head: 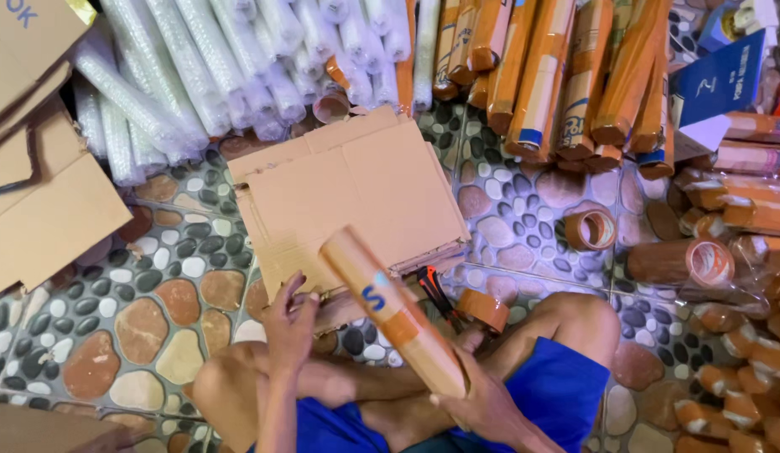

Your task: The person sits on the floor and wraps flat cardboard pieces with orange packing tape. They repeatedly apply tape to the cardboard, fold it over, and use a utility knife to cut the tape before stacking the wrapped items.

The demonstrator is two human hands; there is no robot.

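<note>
I sit cross-legged on a pebble-patterned floor. My right hand [478, 401] grips the near end of a long cardboard tube box [390, 306] sealed with brown tape, tilted up and away to the left. My left hand [291, 317] rests with fingers curled on the edge of a stack of flat cardboard sheets [356, 189] in front of me, close to the tube's side. A brown tape roll [482, 309] and a black and orange cutter [434, 289] lie just beyond my right knee.
White bubble-wrapped rolls [205, 67] pile at the back left. Orange-taped tube boxes [566, 75] lean at the back right. More tape rolls [591, 228] and wrapped tape stacks [742, 252] fill the right side. Folded cardboard cartons [38, 193] lie at left.
</note>
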